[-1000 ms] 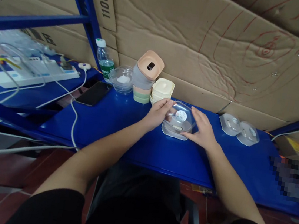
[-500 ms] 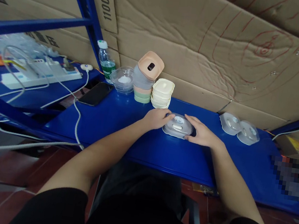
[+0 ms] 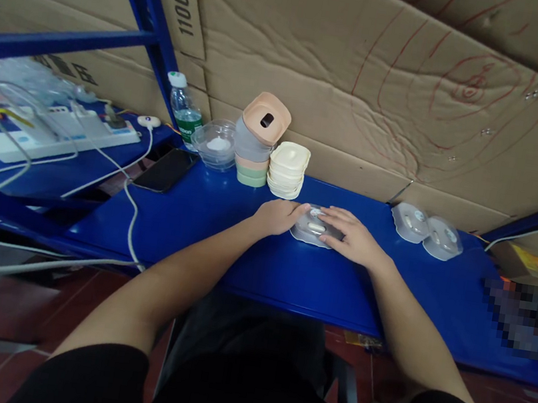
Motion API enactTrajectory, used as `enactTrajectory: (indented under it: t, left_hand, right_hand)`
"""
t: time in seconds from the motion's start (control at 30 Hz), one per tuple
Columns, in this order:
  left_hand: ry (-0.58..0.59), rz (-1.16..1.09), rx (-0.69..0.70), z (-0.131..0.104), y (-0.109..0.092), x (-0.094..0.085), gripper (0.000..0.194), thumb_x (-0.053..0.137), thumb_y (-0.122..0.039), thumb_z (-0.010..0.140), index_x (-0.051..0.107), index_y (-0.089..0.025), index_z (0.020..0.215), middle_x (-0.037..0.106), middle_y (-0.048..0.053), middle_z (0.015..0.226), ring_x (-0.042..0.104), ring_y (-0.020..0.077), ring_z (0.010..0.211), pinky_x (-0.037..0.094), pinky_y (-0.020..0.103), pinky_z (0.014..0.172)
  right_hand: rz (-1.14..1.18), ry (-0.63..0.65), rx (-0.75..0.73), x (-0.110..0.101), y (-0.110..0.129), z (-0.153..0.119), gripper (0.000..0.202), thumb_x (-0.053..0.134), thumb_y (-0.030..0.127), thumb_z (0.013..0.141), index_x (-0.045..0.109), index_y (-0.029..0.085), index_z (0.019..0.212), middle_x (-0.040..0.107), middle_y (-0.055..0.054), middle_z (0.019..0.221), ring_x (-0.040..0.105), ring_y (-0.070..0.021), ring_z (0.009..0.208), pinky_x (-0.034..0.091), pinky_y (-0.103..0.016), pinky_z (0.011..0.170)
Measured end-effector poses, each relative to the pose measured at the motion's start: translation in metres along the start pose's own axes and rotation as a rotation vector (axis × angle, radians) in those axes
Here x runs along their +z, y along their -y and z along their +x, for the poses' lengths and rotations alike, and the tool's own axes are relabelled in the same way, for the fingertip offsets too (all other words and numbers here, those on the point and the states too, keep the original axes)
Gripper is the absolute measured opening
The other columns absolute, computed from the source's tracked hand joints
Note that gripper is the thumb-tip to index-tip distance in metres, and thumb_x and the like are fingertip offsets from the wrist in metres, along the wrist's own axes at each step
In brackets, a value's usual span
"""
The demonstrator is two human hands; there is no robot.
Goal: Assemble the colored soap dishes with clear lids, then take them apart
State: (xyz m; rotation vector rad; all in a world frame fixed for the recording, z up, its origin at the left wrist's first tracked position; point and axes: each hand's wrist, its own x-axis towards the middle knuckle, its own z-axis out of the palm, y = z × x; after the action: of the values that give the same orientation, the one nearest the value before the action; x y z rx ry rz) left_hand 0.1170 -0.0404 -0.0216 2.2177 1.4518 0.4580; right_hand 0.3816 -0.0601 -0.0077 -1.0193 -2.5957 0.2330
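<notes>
A small clear plastic container with its lid down lies on the blue shelf in front of me. My left hand rests against its left side, fingers curled on the edge. My right hand lies flat over the right part of the lid, fingers spread across it. Two more closed clear containers sit side by side to the right, apart from my hands.
Behind the hands stand a stack of cream trays, a taller stack of coloured containers, a clear bowl and a water bottle. A black phone, white cables and a power strip lie left. Cardboard backs the shelf.
The clear lid, tilted up one second ago, has come down onto the container. My right hand has slid from its side onto the top of the lid.
</notes>
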Motion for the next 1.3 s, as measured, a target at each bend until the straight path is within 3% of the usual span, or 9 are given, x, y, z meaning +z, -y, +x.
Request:
enactTrajectory:
  t: [0.2,0.3,0.53,0.7,0.83,0.93,1.03,1.13,1.3]
  left_hand:
    - [0.018,0.055,-0.085,0.000,-0.001,0.000,0.078,0.030,-0.072,0.105,0.060,-0.016,0.150,0.064,0.018,0.151,0.061,0.0378,0.139,0.045,0.051,0.115]
    - [0.042,0.067,-0.037,-0.001,0.000,0.000,0.077,0.031,-0.071,0.105,0.060,-0.016,0.150,0.065,0.017,0.150,0.061,0.0375,0.140,0.045,0.051,0.116]
    - [0.071,0.096,0.002,-0.004,0.001,-0.002,0.076,0.036,-0.070,0.104,0.063,-0.014,0.148,0.078,0.016,0.127,0.068,0.0363,0.129,0.051,0.046,0.107]
    - [0.040,0.057,0.033,-0.002,0.003,-0.001,0.067,0.049,-0.066,0.101,0.064,-0.017,0.145,0.081,0.013,0.113,0.073,0.0331,0.116,0.054,0.041,0.096]
    - [-0.133,-0.041,0.031,0.001,0.008,-0.004,0.065,0.055,-0.055,0.100,0.053,-0.018,0.154,0.080,0.006,0.097,0.075,0.0274,0.101,0.054,0.036,0.088]
    - [-0.330,-0.070,0.032,0.006,0.015,-0.009,0.063,0.056,-0.048,0.101,0.047,-0.020,0.158,0.078,0.003,0.094,0.075,0.0242,0.097,0.053,0.033,0.085]
    - [-0.438,-0.085,0.004,0.011,0.025,-0.017,0.070,0.057,-0.044,0.101,0.038,-0.019,0.164,0.078,0.002,0.094,0.075,0.0240,0.095,0.053,0.033,0.084]
    - [-0.467,-0.107,-0.050,0.015,0.032,-0.023,0.069,0.057,-0.040,0.101,0.038,-0.018,0.163,0.078,0.004,0.095,0.075,0.0258,0.098,0.052,0.034,0.084]
    - [-0.500,-0.178,-0.034,0.019,0.034,-0.026,0.042,0.049,-0.034,0.105,0.055,-0.019,0.144,0.080,0.006,0.097,0.075,0.0247,0.099,0.053,0.035,0.088]
  right_hand:
    - [-0.322,-0.186,0.504,-0.007,-0.029,-0.010,0.054,0.055,0.054,0.102,0.067,0.021,0.143,0.063,-0.015,0.154,0.056,-0.0396,0.142,0.030,-0.071,0.122]
    - [-0.412,-0.261,0.637,-0.010,-0.044,-0.014,0.052,0.050,0.049,0.103,0.068,0.017,0.140,0.063,-0.018,0.153,0.056,-0.0407,0.141,0.029,-0.070,0.121]
    - [-0.469,-0.232,0.676,-0.004,-0.060,-0.016,0.042,0.048,0.042,0.104,0.073,0.018,0.128,0.073,-0.016,0.138,0.059,-0.0380,0.136,0.029,-0.066,0.121]
    - [-0.456,-0.330,0.668,-0.004,-0.068,-0.021,0.043,0.051,0.048,0.102,0.075,0.018,0.122,0.076,-0.018,0.129,0.063,-0.0416,0.128,0.026,-0.075,0.119]
    - [-0.427,-0.372,0.599,0.000,-0.065,-0.019,0.043,0.047,0.045,0.104,0.077,0.018,0.119,0.074,-0.019,0.134,0.062,-0.0440,0.130,0.027,-0.079,0.117]
    - [-0.315,-0.362,0.510,0.008,-0.061,-0.014,0.047,0.047,0.046,0.104,0.077,0.016,0.124,0.071,-0.020,0.140,0.062,-0.0412,0.134,0.037,-0.071,0.119]
    - [-0.180,-0.317,0.448,0.020,-0.063,-0.009,0.052,0.048,0.048,0.103,0.074,0.013,0.131,0.068,-0.021,0.145,0.062,-0.0385,0.137,0.043,-0.062,0.120]
    - [-0.065,-0.310,0.522,0.033,-0.077,-0.007,0.062,0.050,0.053,0.100,0.068,0.010,0.140,0.056,-0.024,0.158,0.054,-0.0395,0.147,0.041,-0.061,0.123]
    - [0.098,-0.438,0.713,0.040,-0.105,-0.008,0.083,0.057,0.068,0.090,0.058,0.010,0.150,0.044,-0.026,0.167,0.038,-0.0424,0.158,0.037,-0.064,0.124]
